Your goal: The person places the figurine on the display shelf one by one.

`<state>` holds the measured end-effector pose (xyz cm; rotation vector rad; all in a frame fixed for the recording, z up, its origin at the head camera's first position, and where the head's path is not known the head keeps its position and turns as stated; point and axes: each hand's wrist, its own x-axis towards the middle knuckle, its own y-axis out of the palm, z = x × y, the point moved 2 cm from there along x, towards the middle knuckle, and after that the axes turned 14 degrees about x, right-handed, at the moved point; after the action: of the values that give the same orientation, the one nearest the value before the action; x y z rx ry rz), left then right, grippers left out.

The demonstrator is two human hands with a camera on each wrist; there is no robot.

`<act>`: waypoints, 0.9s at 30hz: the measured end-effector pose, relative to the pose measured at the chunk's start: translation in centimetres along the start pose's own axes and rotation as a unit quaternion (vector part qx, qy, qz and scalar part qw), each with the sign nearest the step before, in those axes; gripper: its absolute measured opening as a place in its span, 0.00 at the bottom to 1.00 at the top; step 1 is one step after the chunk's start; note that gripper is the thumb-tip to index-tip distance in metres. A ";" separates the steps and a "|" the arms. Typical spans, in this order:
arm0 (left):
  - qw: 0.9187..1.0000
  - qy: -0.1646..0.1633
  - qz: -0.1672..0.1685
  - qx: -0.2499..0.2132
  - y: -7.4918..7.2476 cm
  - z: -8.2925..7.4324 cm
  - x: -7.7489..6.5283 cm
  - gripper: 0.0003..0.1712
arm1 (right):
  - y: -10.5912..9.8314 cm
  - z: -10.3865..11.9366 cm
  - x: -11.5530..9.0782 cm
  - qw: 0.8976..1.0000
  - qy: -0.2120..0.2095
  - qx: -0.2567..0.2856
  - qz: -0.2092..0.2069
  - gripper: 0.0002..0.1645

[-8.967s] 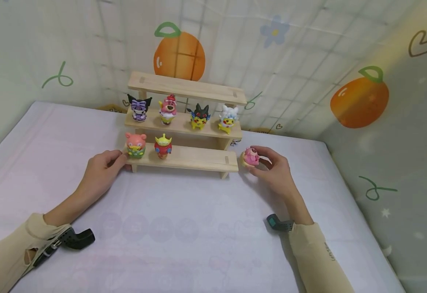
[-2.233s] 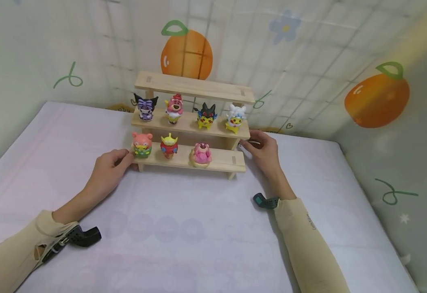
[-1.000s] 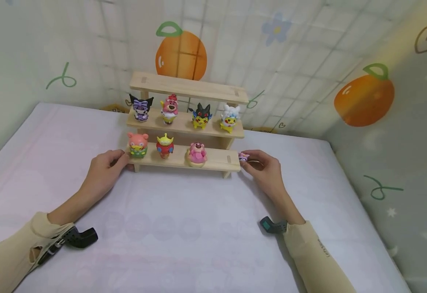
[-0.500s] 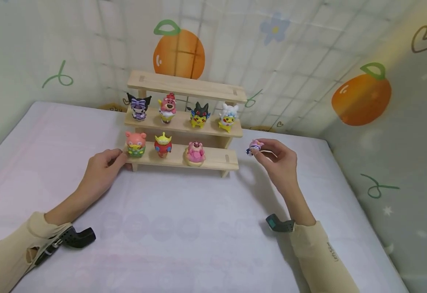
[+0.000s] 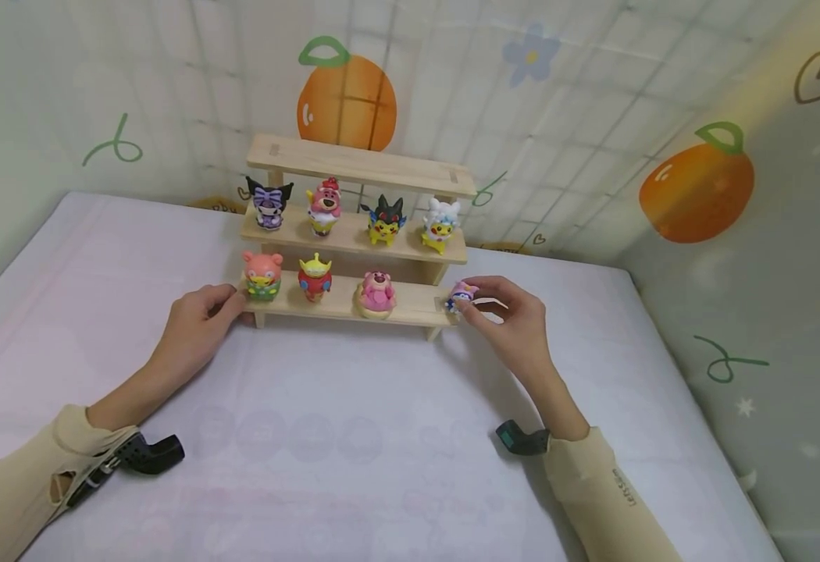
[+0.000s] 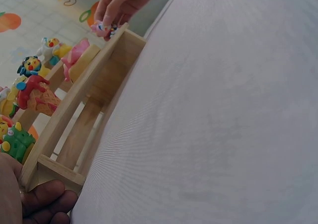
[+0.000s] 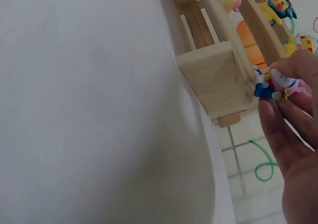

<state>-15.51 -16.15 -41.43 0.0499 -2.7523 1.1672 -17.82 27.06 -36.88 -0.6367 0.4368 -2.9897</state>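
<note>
A three-tier wooden display stand (image 5: 362,165) stands on the table. Its left end, at the lowest tier, is gripped by my left hand (image 5: 195,329); the left wrist view shows curled fingers (image 6: 49,196) under the board. Between thumb and fingers, my right hand (image 5: 515,324) pinches a small pink, white and blue figurine (image 5: 461,294) at the right end of the lowest tier. Whether its base touches the board I cannot tell. Along that tier stand a pink-hooded figurine (image 5: 263,276), a three-eyed green alien figurine (image 5: 315,279) and a pink bear figurine (image 5: 377,295).
The middle tier bears a purple figurine with black ears (image 5: 269,205), a bear in a red hat (image 5: 324,207), a black-hooded yellow figurine (image 5: 385,222) and a white-hooded one (image 5: 440,226). Behind hangs a curtain (image 5: 438,86) with an orange print. White cloth (image 5: 354,484) covers the table.
The pink bear, earlier in my right hand, now stands on the lowest tier. My right hand has picked up another figurine beside the stand and brought it left. The left hand keeps its hold.
</note>
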 end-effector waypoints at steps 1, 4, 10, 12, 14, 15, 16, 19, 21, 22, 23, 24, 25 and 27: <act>1.000 0.000 -0.001 0.000 0.0 0.0 0.0 0.22 | 0.1 0.0 0.0 1.000 -0.001 -0.005 0.002 0.19; 1.000 -0.001 -0.002 0.001 0.0 0.0 0.0 0.22 | 0.2 0.0 0.0 1.000 -0.002 -0.021 0.011 0.21; 1.000 0.000 -0.003 0.001 0.0 0.1 0.0 0.22 | 0.5 -0.1 0.1 0.999 -0.003 -0.027 0.019 0.22; 1.000 -0.001 -0.003 0.002 0.0 0.1 0.0 0.22 | 0.6 -0.2 0.1 1.000 -0.001 -0.018 0.022 0.22; 1.000 -0.002 -0.002 0.002 0.0 0.0 0.1 0.22 | 0.8 -0.3 0.1 1.000 0.002 -0.009 0.027 0.21; 1.000 -0.002 -0.002 0.003 0.0 0.0 0.1 0.22 | 0.9 -0.3 0.1 1.000 0.003 -0.007 0.029 0.21; 1.000 -0.002 -0.001 0.003 0.0 -0.1 0.1 0.22 | 1.0 -0.3 0.0 0.999 0.006 -0.006 0.031 0.21; 1.000 0.000 0.000 0.004 0.1 -0.1 0.1 0.22 | 1.5 -0.3 0.0 0.999 0.004 -0.005 0.038 0.21; 1.000 0.001 0.000 0.006 0.0 -0.2 0.1 0.22 | 1.8 -0.3 0.0 0.999 0.003 -0.003 0.043 0.20; 1.000 0.001 0.000 0.006 0.0 -0.2 0.1 0.22 | 2.0 -0.2 0.0 0.999 0.002 -0.002 0.045 0.20; 1.000 0.001 0.000 0.007 0.0 -0.2 0.1 0.22 | 2.1 -0.2 0.1 0.999 0.001 0.001 0.047 0.20; 1.000 0.002 0.000 0.007 0.0 -0.2 0.1 0.22 | 2.3 -0.2 0.1 0.999 0.000 0.001 0.049 0.21; 1.000 0.003 -0.001 0.007 0.0 -0.2 0.1 0.22 | 2.4 -0.2 0.2 0.999 0.003 0.000 0.051 0.21; 1.000 0.003 -0.003 0.007 0.0 -0.2 0.1 0.22 | 2.6 -0.2 0.3 0.999 0.004 -0.003 0.054 0.21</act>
<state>-15.55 -16.03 -41.25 0.0572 -2.7372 1.1837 -18.15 24.62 -37.66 -0.5814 0.4647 -2.8922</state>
